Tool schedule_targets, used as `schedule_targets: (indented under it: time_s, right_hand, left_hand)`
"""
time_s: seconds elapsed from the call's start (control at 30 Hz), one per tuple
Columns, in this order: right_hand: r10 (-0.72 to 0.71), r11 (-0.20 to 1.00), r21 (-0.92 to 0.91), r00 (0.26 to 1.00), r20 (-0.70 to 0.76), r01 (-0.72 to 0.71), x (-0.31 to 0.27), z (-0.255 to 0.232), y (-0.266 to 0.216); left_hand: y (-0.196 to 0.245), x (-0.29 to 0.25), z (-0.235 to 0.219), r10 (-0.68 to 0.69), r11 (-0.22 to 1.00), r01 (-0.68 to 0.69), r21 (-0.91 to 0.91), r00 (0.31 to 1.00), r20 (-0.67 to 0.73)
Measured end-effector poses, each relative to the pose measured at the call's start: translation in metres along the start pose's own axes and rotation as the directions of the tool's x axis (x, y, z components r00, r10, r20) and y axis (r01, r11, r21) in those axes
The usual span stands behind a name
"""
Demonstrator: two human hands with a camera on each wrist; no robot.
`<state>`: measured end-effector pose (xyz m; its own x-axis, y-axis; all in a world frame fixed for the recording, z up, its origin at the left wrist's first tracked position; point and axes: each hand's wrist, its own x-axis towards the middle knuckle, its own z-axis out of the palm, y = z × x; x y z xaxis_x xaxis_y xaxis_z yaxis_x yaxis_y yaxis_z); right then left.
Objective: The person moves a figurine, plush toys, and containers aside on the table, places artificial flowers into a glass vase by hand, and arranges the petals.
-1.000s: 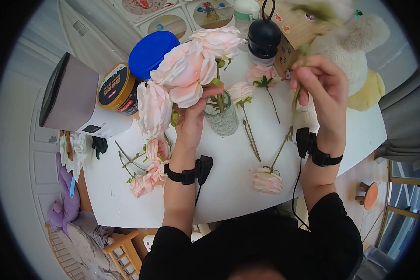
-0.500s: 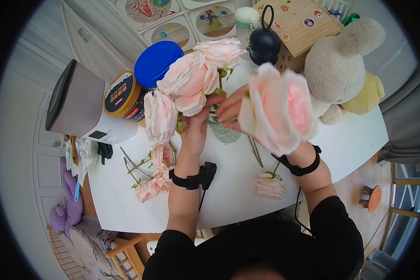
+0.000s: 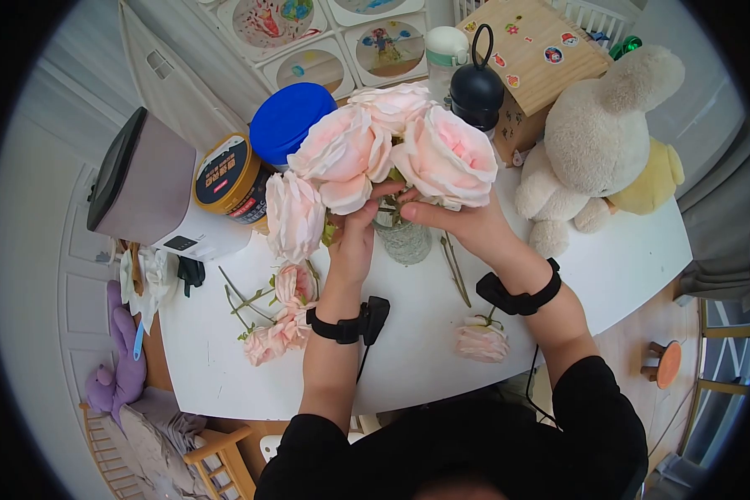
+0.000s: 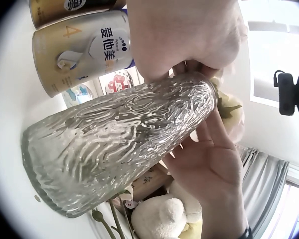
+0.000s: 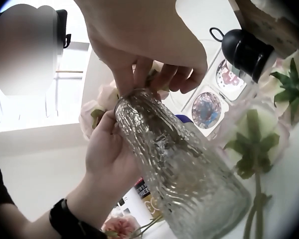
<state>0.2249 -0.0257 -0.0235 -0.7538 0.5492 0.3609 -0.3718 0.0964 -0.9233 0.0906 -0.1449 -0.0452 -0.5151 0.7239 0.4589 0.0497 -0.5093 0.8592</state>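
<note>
A textured glass vase (image 3: 405, 243) stands on the white table under a cluster of several pale pink roses (image 3: 342, 154). From the left, the left hand (image 3: 353, 243) holds the stems at the vase mouth, its fingers partly behind them. The right hand (image 3: 468, 227) is at the other side of the mouth, under a large rose (image 3: 448, 158), its fingertips on the stem. In the right wrist view, the right fingers bend down at the rim of the vase (image 5: 184, 164); the left hand (image 5: 108, 154) is beside it. Blooms and hands partly hide the stems.
Loose roses lie left (image 3: 267, 342) and right (image 3: 482, 342) of the vase, with bare-looking stems (image 3: 456, 271) nearby. Behind are a blue-lidded tub (image 3: 292, 121), a yellow can (image 3: 225, 179), a black-topped bottle (image 3: 477, 93) and a wooden box (image 3: 533, 50). A plush rabbit (image 3: 596, 137) sits right.
The right hand has brought a rose from the upper right over to the vase, and its bloom now sits beside the others. The left hand has stayed at the stems.
</note>
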Motion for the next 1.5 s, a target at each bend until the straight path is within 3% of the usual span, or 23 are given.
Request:
schedule_targets:
  time_s: [0.1,0.2,0.3,0.5,0.7,0.8,1.0,1.1,1.3,1.4,1.5]
  right_hand:
    - [0.010,0.990,0.141,0.997,-0.074,0.001,-0.001,0.005,-0.004]
    - [-0.097,0.993,0.052,0.988,-0.119,0.104,0.002,0.002,0.003]
    - [0.005,0.979,0.203,0.986,-0.169,0.030,-0.001,0.007,0.000]
    - [0.059,0.973,0.228,0.988,-0.140,-0.026,-0.001,0.006,0.000]
    - [0.090,0.965,0.259,0.984,-0.153,-0.048,-0.001,0.005,0.002]
    - [0.102,0.966,0.251,0.985,-0.142,-0.064,-0.001,0.005,0.001]
    - [0.072,0.974,0.225,0.988,-0.133,-0.041,-0.001,0.003,0.006]
    - [0.037,0.977,0.215,0.990,-0.139,-0.006,-0.001,0.007,0.004]
    - [0.090,0.974,0.213,0.995,-0.054,-0.076,0.000,-0.001,0.003]
    - [0.098,0.979,0.179,0.995,-0.025,-0.092,0.004,-0.008,0.000]
    - [0.099,0.969,0.229,0.995,-0.007,-0.095,0.005,-0.013,-0.012]
  left_hand:
    - [0.004,0.000,0.004,-0.004,1.000,0.003,0.021,1.000,0.018]
    - [0.005,0.000,0.008,-0.007,0.998,0.007,0.058,1.000,0.007]
    - [-0.004,-0.003,0.000,0.009,1.000,-0.007,-0.016,0.992,0.124]
    - [-0.004,-0.001,0.000,0.043,0.998,-0.051,0.037,0.980,0.192]
    - [-0.003,-0.003,-0.008,-0.109,0.993,0.097,0.071,0.977,0.182]
    - [-0.007,-0.004,-0.016,-0.119,0.986,0.087,0.140,0.965,0.235]
    - [-0.007,-0.004,-0.008,-0.166,0.974,0.141,0.177,0.976,0.139]
    - [0.000,-0.002,-0.003,-0.126,0.974,0.091,0.207,0.979,0.161]
    - [-0.009,-0.003,-0.011,-0.088,0.949,0.018,0.315,0.974,0.209]
    - [-0.006,-0.007,-0.010,-0.153,0.950,0.103,0.294,0.976,0.153]
    - [-0.009,-0.005,-0.016,-0.083,0.955,0.009,0.298,0.968,0.236]
